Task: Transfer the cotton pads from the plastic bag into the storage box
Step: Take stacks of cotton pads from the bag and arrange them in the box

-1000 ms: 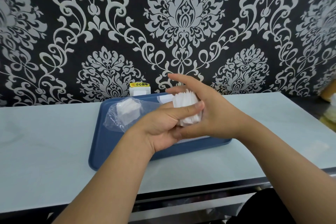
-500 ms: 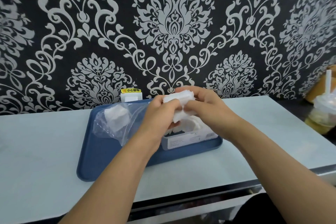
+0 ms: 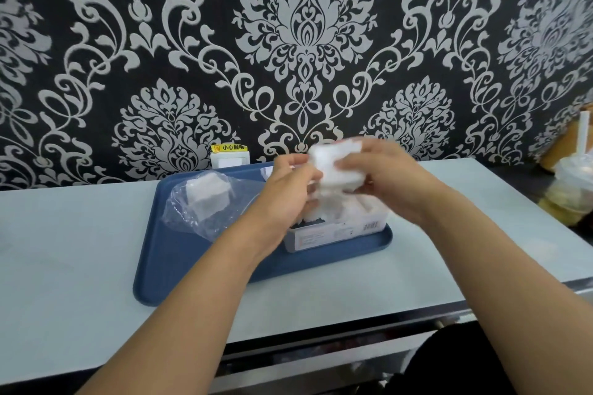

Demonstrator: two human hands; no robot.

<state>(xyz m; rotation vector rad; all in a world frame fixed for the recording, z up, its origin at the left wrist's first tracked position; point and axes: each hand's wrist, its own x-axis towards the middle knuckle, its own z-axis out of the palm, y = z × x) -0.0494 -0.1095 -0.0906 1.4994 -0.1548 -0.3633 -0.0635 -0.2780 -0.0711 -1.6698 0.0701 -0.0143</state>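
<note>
Both hands, left (image 3: 288, 189) and right (image 3: 382, 176), clench soft, light cotton pads (image 3: 333, 167); squeeze the stack's sides, box (image 3: 333, 234) at six o'clock.

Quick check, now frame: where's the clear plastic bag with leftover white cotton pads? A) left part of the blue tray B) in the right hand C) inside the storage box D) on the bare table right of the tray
A: the clear plastic bag lies on the left part of the blue tray, left of the left hand, with white cotton pads still inside.
</note>
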